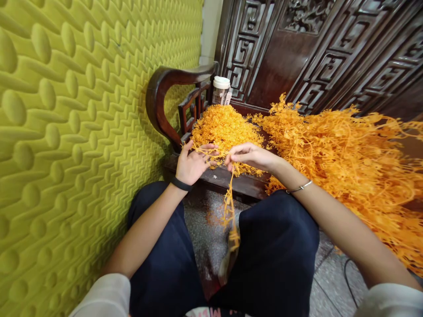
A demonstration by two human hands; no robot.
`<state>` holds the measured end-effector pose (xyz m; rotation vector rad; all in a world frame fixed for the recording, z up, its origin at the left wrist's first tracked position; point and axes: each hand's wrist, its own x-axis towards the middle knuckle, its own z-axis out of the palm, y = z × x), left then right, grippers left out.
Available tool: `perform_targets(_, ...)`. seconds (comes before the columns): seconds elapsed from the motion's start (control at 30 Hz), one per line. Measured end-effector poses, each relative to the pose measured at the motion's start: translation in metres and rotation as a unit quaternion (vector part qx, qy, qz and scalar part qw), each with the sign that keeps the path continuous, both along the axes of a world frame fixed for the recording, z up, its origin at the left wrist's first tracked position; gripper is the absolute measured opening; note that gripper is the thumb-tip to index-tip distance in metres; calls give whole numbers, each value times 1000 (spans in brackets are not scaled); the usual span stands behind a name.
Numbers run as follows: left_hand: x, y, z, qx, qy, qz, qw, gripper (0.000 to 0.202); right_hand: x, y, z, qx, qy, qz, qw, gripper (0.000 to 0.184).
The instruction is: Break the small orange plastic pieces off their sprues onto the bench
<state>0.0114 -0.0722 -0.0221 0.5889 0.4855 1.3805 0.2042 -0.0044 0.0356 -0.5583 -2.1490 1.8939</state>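
My left hand [194, 164] is open, palm up and fingers spread, with part of an orange plastic strand lying across its fingers. My right hand [246, 156] pinches that same orange plastic strand [229, 198], whose loose end hangs down between my knees. Just beyond both hands, a heap of small orange plastic pieces [228, 127] rests on the wooden bench seat. To the right lies a much larger tangled pile of orange plastic strands [337, 154].
A lidded clear cup [221, 91] stands behind the heap. The dark bench has a curved armrest [161, 94] and carved backrest [287, 61]. A yellow textured wall [82, 132] rises close on the left. Orange bits lie on the speckled floor [205, 220]; a black cable [346, 281] is lower right.
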Motion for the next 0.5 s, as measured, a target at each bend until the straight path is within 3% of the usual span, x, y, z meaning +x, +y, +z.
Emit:
perform_targets(0.33, 2, 3, -4, 4, -4, 5, 1000, 31, -1, 11, -8, -45, 151, -113, 981, 15)
perform_targets(0.5, 5, 3, -4, 22, 49, -50, 997, 38, 1, 17, -11, -44, 185, -164, 968, 15)
